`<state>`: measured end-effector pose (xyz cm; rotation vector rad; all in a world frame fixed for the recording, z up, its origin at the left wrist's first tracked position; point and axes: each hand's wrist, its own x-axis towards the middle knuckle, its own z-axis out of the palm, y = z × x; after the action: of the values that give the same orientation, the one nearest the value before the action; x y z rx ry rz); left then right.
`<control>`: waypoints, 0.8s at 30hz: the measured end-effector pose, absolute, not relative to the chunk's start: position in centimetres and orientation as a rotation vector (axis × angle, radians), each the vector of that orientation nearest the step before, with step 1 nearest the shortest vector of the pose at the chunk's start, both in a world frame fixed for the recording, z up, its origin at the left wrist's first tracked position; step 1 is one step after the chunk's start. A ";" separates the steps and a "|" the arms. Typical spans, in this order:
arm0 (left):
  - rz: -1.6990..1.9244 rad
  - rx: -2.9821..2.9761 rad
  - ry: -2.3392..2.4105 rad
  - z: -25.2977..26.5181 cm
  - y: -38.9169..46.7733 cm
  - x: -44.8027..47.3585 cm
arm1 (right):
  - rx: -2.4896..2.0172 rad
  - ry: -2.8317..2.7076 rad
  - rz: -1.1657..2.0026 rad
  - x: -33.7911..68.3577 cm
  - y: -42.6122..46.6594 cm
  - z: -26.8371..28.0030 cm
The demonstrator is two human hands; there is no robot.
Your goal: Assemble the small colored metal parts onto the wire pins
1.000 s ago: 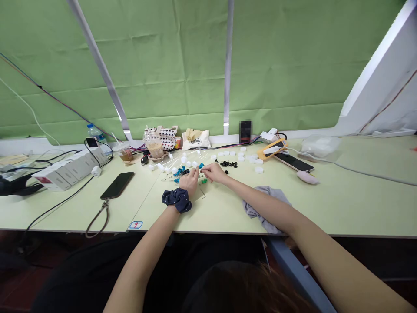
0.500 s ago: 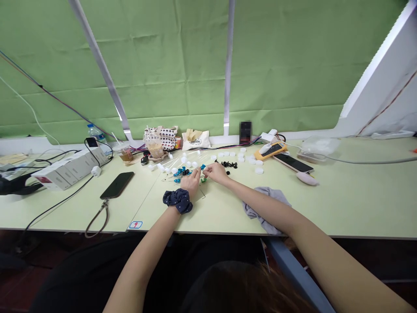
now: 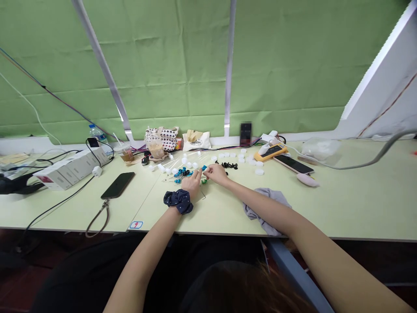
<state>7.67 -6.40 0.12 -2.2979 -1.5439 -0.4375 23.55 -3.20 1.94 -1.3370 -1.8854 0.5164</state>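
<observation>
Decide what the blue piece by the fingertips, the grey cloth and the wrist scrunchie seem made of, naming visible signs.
Blue piece: probably plastic, from its bright, even colour; finish too small to tell.
Grey cloth: soft, matte fabric, in loose folds.
Scrunchie: dotted fabric, gathered into puckers, seemingly matte.

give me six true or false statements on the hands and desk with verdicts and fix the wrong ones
1. The right hand is close to the left hand. True.
2. The dark scrunchie is around the right wrist. False: it is around the left.
3. The yellow-cased device lies right of both hands. True.
4. The strapped phone lies right of both hands. False: it lies left.
5. A blue piece shows by the right hand's fingertips. True.
6. The white round pieces form one stack. False: they are spread out.
</observation>
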 end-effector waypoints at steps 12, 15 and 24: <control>-0.405 -2.271 -1.572 -0.2 -6.1 7.5 | -1.176 -1.858 0.663 23.4 -2.3 0.9; -0.421 -2.254 -1.580 -0.4 -5.9 7.3 | -1.125 -1.891 0.704 23.5 -2.0 0.7; -0.356 -2.244 -1.562 -0.3 -6.0 7.4 | -1.285 -1.943 0.617 24.1 -2.0 1.3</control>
<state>7.41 -5.96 -0.34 -2.2445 -1.5619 -0.3559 24.07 -2.03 1.28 -1.2850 -1.9427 0.6172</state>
